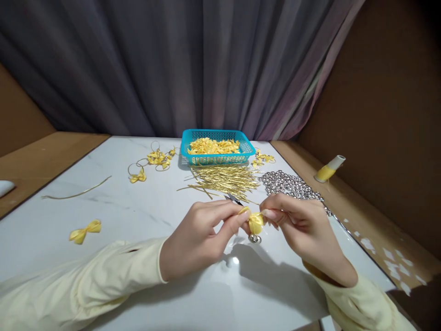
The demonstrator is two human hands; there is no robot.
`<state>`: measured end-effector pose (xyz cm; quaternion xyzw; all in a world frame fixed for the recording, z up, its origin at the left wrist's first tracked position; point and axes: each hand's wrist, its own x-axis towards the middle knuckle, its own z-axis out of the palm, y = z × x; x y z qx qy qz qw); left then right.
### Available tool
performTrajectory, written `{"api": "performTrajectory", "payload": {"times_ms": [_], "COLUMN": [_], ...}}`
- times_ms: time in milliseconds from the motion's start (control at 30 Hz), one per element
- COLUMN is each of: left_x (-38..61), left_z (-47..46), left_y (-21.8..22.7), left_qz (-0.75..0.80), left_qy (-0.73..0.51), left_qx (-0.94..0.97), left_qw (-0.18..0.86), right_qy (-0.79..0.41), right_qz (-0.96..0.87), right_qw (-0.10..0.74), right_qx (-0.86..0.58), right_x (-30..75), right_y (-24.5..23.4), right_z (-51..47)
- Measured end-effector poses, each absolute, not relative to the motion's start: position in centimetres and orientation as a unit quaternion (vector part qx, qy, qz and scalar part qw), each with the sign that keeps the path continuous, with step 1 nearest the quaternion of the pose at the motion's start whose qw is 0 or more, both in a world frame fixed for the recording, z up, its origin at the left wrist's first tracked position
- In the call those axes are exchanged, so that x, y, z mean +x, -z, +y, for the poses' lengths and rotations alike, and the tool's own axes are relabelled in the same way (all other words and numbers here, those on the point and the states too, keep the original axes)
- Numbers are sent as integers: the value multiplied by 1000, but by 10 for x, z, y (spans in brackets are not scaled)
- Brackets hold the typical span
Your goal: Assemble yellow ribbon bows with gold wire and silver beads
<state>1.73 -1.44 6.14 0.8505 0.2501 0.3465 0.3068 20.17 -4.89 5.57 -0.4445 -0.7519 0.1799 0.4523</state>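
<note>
Both my hands meet over the white table, pinching one small yellow ribbon bow (255, 222). My left hand (201, 236) grips its left side with thumb and fingers closed. My right hand (303, 230) pinches the right side. A small silver bell (254, 238) hangs just under the bow. Dark scissor tips (234, 198) poke out behind my left fingers; which hand they belong to I cannot tell.
A blue basket (193, 138) of yellow bows stands at the back. In front of it lie a heap of gold wire ties (223, 179), silver bells (291, 184), finished bows with gold loops (156, 158), one loose bow (85, 231) and a yellow thread spool (329, 168).
</note>
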Motion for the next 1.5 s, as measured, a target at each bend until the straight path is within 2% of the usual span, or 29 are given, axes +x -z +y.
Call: {"api": "performTrajectory", "payload": {"times_ms": [267, 433, 700, 1300, 1500], "left_x": [15, 15, 18, 19, 22], "left_z": [-12, -11, -13, -14, -7], "left_y": [-66, -64, -66, -65, -64], "left_qz": [219, 229, 224, 226, 238], "left_qy": [-323, -308, -308, -266, -287], "left_qx": [839, 798, 775, 699, 709], "left_qw": [379, 465, 504, 624, 599], "right_qy": [-499, -572, -571, -459, -400], "right_qz": [-650, -613, -606, -637, -651], "right_qw": [452, 452, 465, 528, 541], "right_qx": [-352, -305, -301, -324, -350], "right_x": [205, 202, 204, 195, 193], "right_y": [-47, -39, -36, -31, -31], "right_z": [-35, -29, -27, -35, -35]}}
